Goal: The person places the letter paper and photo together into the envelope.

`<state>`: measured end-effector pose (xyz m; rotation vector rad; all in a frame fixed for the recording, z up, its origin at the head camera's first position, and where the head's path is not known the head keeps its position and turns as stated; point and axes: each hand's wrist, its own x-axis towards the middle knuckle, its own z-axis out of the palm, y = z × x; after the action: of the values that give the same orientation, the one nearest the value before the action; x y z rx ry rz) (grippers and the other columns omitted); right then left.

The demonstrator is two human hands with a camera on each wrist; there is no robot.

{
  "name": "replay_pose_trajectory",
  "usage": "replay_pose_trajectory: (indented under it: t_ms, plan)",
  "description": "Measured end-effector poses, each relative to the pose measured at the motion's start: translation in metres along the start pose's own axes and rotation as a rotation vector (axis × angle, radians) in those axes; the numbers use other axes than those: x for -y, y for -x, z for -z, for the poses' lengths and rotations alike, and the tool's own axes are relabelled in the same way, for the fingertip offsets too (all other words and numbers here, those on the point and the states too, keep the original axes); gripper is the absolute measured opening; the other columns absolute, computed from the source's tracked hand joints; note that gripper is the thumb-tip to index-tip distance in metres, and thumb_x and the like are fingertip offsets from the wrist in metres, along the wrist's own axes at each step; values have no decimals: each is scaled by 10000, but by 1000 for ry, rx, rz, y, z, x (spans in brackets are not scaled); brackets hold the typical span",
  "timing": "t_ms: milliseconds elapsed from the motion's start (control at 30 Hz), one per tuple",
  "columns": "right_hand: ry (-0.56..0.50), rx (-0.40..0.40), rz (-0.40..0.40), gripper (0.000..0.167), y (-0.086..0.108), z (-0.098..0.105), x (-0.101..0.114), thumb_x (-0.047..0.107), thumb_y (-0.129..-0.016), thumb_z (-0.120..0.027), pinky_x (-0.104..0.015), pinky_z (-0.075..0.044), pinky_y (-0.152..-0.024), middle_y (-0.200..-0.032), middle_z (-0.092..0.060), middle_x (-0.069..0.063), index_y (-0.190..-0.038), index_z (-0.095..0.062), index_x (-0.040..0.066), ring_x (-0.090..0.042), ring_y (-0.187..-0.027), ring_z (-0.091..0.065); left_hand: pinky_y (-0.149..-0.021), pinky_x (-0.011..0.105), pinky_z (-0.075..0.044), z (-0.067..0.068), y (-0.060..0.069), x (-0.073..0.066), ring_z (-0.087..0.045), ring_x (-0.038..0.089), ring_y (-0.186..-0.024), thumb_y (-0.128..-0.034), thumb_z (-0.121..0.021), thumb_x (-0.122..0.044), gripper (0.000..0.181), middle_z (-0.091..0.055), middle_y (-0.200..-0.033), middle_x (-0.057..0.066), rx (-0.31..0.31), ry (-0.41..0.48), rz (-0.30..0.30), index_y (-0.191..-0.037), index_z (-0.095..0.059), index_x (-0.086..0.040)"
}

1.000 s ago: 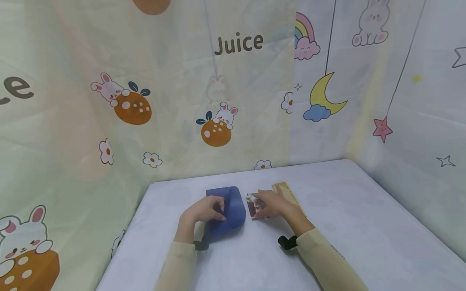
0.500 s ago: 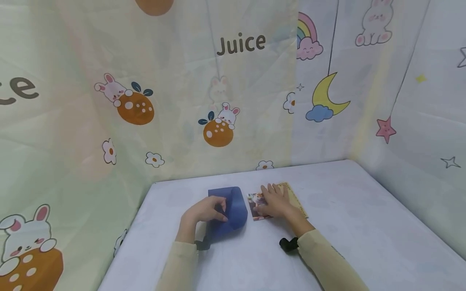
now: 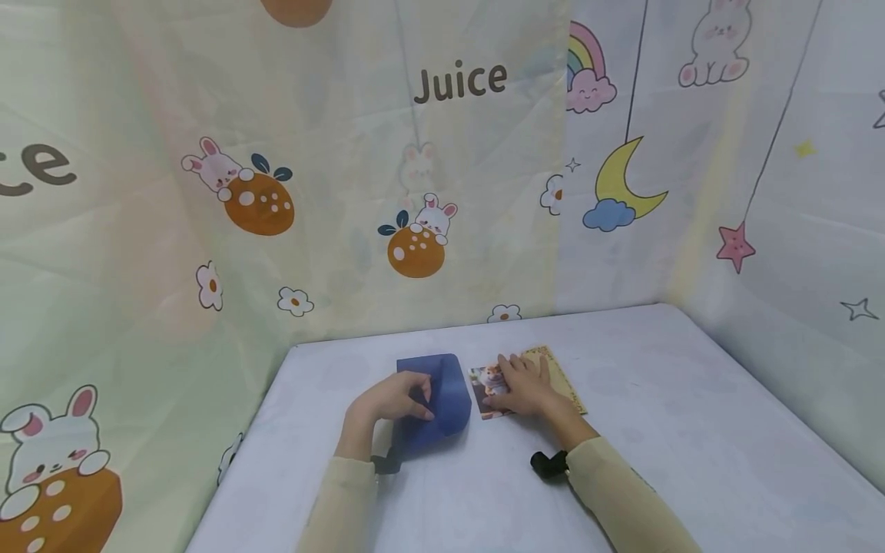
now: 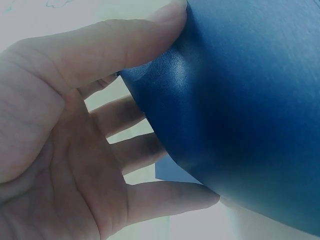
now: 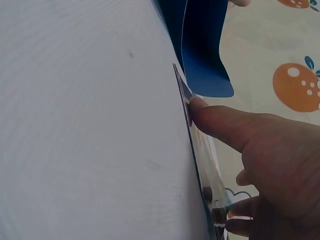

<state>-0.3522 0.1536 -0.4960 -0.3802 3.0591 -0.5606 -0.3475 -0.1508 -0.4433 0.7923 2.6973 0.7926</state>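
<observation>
Pinching the edge of a blue envelope (image 3: pixel 452 399) between thumb and fingers with the left hand (image 3: pixel 390 397); resting the right hand (image 3: pixel 528 386) on a picture card (image 3: pixel 486 382) just beside the envelope, with fingers loosely spread rather than closed, and partly covering a yellow card (image 3: pixel 561 378) with a patterned border. Placed on a white bench (image 3: pixel 470 491), backed by cloth (image 3: pixel 332 192) printed with rabbits, orange fruit and flowers
</observation>
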Motion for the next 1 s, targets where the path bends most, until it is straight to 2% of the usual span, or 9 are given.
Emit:
replay_pose_trajectory:
  t_ms: [167, 300, 467, 700, 833, 1000]
  plan:
    - [-95, -44, 40, 962, 0, 1, 2, 478, -882, -792, -715, -168, -1200, -1667, -218, -306, -1608, -332, 46, -508, -1541, -225, -706, 347, -448, -1, 0, -1, -536, 164, -811, -795, -896, -216, 295, -590, -877, -40, 2, 1, -8, -887, -616, -213]
    - [-145, -96, 62, 899, 1, 3, 7, 352, -855, -857, -660, -304, -1177, -1657, -216, -318, -1572, -409, 45, -523, -1508, -287, -697, 340, -449, -1, -1, -1, -539, 161, -806, -793, -898, -212, 296, -592, -873, -38, 3, -4, -6, -889, -618, -207]
    - [-186, -108, 64, 854, 2, 5, 11, 254, -834, -881, -593, -344, -1184, -1628, -263, -349, -1531, -455, 6, -509, -1497, -323, -704, 338, -454, -1, 0, -1, -544, 160, -816, -790, -902, -218, 302, -593, -884, -38, 1, -13, 1, -889, -617, -209]
    - [-183, -111, 54, 774, 1, 8, 16, 181, -804, -900, -507, -480, -1078, -1414, -523, -285, -1452, -533, -32, -394, -1277, -579, -700, 339, -453, 0, 0, 0, -538, 156, -810, -794, -899, -228, 299, -589, -880, -43, 2, -10, 2, -887, -615, -222]
    - [-166, -117, 63, 734, 0, 9, 18, 150, -787, -905, -479, -502, -1044, -1366, -551, -243, -1405, -567, -57, -348, -1212, -609, -691, 343, -448, 0, 0, 0, -535, 163, -809, -790, -903, -233, 305, -588, -882, -34, 2, -10, -2, -889, -615, -215]
    - [-174, -112, 30, 772, 0, 9, 20, 142, -777, -908, -469, -497, -1054, -1410, -547, -206, -1435, -548, -44, -329, -1230, -607, -697, 344, -450, -1, 0, 2, -539, 163, -816, -794, -901, -238, 302, -591, -893, -37, 5, -8, 5, -893, -616, -219]
